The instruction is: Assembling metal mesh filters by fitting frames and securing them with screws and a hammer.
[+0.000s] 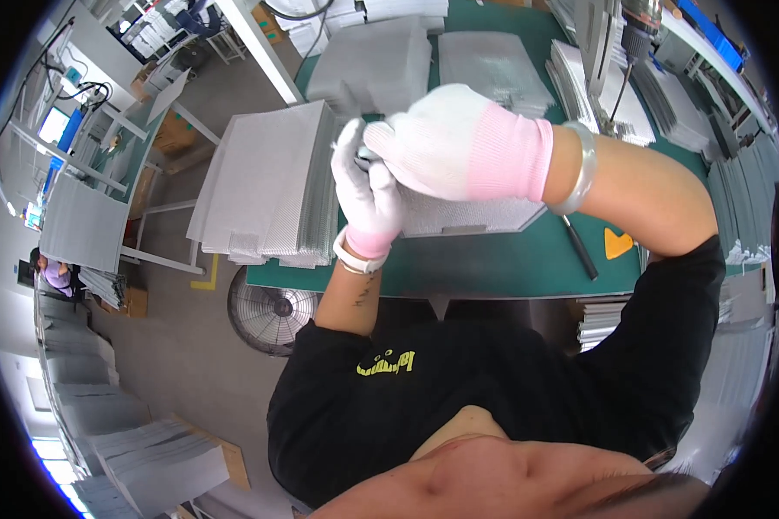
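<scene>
Over the left part of the grey panel [485,214], which lies on the green table [493,270], the gloved left hand [370,186] and right hand [437,143] come together, the left fingers half bent and the right fingers curled in against them, though I cannot tell whether they grip anything. Left of the panel stands a stack of sheets [264,173]; to its right lie a black-handled tool [582,249] and, farther right, a yellow scraper [617,243].
</scene>
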Motion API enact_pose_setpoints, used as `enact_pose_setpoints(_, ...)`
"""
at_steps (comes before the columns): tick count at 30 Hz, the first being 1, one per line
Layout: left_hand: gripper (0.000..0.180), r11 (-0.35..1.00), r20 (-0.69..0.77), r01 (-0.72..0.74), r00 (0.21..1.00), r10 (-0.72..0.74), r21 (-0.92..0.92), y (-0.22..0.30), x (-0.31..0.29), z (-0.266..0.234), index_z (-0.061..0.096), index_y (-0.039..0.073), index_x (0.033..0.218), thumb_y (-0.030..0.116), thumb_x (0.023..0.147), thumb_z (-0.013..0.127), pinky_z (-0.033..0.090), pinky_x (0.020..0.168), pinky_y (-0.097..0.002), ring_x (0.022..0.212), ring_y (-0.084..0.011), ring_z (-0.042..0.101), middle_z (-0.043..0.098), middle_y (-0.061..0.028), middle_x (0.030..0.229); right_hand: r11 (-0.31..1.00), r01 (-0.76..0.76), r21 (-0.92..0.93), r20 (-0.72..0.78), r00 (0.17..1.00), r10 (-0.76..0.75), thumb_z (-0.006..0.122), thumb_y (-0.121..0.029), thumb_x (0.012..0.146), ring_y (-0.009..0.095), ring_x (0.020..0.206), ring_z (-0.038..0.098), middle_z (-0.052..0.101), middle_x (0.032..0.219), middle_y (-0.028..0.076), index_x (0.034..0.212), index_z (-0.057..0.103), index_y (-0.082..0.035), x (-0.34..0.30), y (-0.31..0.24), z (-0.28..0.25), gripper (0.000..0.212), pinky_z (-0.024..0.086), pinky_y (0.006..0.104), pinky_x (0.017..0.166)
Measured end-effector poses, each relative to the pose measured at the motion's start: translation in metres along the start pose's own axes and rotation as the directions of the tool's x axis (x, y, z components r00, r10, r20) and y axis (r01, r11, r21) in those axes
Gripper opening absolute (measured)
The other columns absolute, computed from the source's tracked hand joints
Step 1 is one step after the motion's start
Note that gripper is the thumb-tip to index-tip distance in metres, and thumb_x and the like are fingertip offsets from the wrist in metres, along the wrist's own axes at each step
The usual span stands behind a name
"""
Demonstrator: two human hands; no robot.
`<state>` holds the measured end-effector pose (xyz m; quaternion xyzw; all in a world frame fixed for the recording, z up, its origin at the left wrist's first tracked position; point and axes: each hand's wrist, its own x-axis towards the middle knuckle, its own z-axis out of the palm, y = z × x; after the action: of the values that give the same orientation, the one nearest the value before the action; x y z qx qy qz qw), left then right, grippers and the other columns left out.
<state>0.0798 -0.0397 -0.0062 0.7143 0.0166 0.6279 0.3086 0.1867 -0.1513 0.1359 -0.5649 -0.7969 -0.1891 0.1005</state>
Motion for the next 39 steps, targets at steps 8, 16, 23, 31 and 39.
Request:
enact_pose_setpoints(8, 0.041, 0.973, 0.031, 0.182, 0.983, -0.179, -0.145, -0.029, -0.052, 0.001, 0.038, -0.002, 0.137, 0.017, 0.101, 0.045, 0.046, 0.085, -0.0268, 0.099, -0.0132, 0.054, 0.053, -0.0098, 0.12, 0.983, -0.043, 0.177, 0.047, 0.998, 0.035, 0.055, -0.02, 0.091, 0.03, 0.078, 0.067, 0.067, 0.088, 0.014, 0.109, 0.06, -0.002, 0.001, 0.006, 0.005, 0.026, 0.054, 0.037, 0.068)
enact_pose_setpoints(16, 0.024, 0.924, 0.043, 0.347, 0.938, -0.344, -0.161, -0.026, -0.056, 0.007, 0.056, -0.001, 0.113, 0.017, 0.097, 0.053, 0.044, 0.062, -0.0231, 0.066, -0.0078, 0.049, 0.058, -0.0021, 0.08, 0.99, 0.041, 0.133, -0.001, 0.999, -0.042, 0.053, -0.025, 0.094, 0.032, 0.087, 0.067, 0.066, 0.101, 0.015, 0.109, 0.062, -0.003, -0.011, 0.016, 0.001, 0.028, 0.054, 0.0388, 0.077)
enact_pose_setpoints(23, 0.022, 0.94, 0.152, 0.339, 0.932, -0.329, -0.044, 0.007, -0.021, 0.014, 0.06, -0.001, 0.11, 0.015, 0.094, 0.058, 0.046, 0.059, -0.0253, 0.061, -0.0099, 0.052, 0.059, -0.0047, 0.073, 0.993, 0.089, 0.075, -0.157, 0.985, -0.077, 0.052, -0.022, 0.096, 0.034, 0.088, 0.065, 0.063, 0.097, 0.017, 0.113, 0.058, -0.003, -0.052, 0.024, -0.034, 0.027, 0.053, 0.0381, 0.079)
enact_pose_setpoints(31, 0.021, 0.965, 0.337, 0.081, 0.927, -0.164, 0.248, 0.06, 0.053, 0.022, 0.067, 0.003, 0.086, 0.021, 0.084, 0.075, 0.045, 0.053, -0.0305, 0.051, -0.021, 0.054, 0.058, -0.0079, 0.061, 0.965, -0.18, 0.189, -0.395, 0.886, 0.243, 0.057, -0.014, 0.093, 0.036, 0.085, 0.063, 0.061, 0.096, 0.019, 0.113, 0.055, 0.0, -0.099, 0.014, -0.037, 0.024, 0.051, 0.0392, 0.076)
enact_pose_setpoints(39, 0.032, 0.671, 0.528, -0.715, 0.654, 0.542, 0.197, 0.062, 0.068, 0.071, 0.066, 0.013, 0.09, 0.041, 0.079, 0.073, 0.044, 0.055, -0.0321, 0.057, -0.0189, 0.056, 0.056, -0.0016, 0.067, 0.764, -0.427, 0.485, -0.501, 0.58, 0.642, 0.058, -0.002, 0.091, 0.027, 0.071, 0.061, 0.059, 0.086, 0.014, 0.111, 0.053, 0.005, -0.182, -0.021, 0.025, 0.022, 0.05, 0.0358, 0.064)
